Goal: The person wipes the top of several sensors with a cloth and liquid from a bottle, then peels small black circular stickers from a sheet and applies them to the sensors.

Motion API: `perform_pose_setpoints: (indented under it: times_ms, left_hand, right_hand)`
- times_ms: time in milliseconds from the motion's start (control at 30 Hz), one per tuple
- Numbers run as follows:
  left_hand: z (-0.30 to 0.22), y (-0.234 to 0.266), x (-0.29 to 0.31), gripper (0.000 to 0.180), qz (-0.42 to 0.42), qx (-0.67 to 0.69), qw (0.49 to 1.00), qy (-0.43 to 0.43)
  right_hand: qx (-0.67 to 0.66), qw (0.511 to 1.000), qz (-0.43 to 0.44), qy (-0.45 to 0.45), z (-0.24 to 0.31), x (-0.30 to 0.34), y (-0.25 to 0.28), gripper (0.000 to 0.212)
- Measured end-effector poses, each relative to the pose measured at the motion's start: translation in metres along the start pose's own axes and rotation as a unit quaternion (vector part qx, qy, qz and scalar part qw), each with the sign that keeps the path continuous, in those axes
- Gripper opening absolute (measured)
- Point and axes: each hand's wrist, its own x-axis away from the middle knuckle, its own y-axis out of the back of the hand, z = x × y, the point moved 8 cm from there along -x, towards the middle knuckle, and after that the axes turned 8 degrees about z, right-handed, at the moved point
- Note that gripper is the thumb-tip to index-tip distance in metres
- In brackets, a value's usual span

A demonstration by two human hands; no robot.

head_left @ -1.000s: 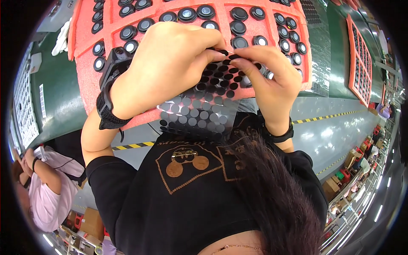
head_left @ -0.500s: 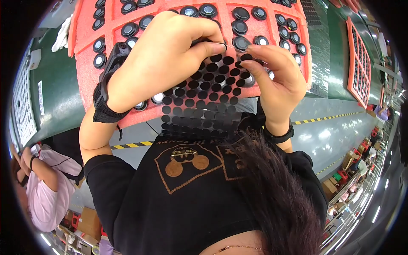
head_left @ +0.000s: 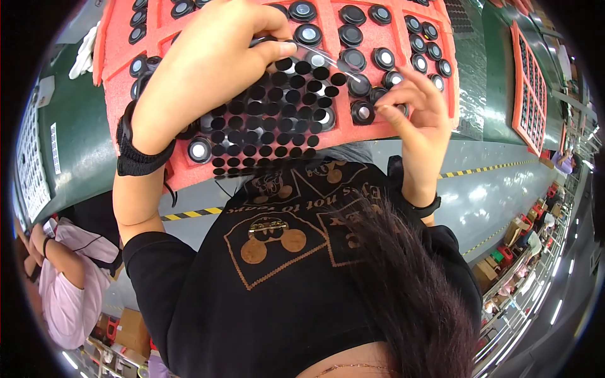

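Note:
My left hand (head_left: 230, 63) pinches the upper edge of a clear sheet (head_left: 271, 101) covered in rows of black round stickers. The sheet hangs over part of the red foam tray (head_left: 450, 94) and hides some of the small black round parts there. From its top edge a clear strip (head_left: 328, 60) sticks out to the right. Beside the sheet, my right hand (head_left: 419, 113) has thumb and index finger brought close together, the other fingers raised. Whatever lies between those fingertips is too small to make out. Just left of them sits a black round part (head_left: 362, 112) with a pale centre.
More black round parts (head_left: 383, 58) stand in the tray's compartments. Another red tray (head_left: 529, 88) lies on the green table (head_left: 485, 82) at the right. A white glove (head_left: 84, 57) is at the far left. A person in pink (head_left: 72, 283) is at lower left.
My left hand has moved left with the sticker sheet, which now hangs lower and flatter over the tray. My right hand has come away from the sheet's edge and sits slightly lower.

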Motion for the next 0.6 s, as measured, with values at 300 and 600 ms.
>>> perform_pose_setpoints:
  times_ms: [300,600]
  left_hand:
    - [0.003,-0.002,-0.001,0.012,0.0,0.003,1.0,-0.007]
    - [0.001,-0.001,0.0,0.012,0.0,-0.009,1.0,0.02]
  right_hand:
    - [0.022,0.997,0.011,-0.075,-0.024,0.012,-0.003,0.042]
    - [0.052,0.994,0.031,-0.093,-0.025,0.015,-0.004,0.043]
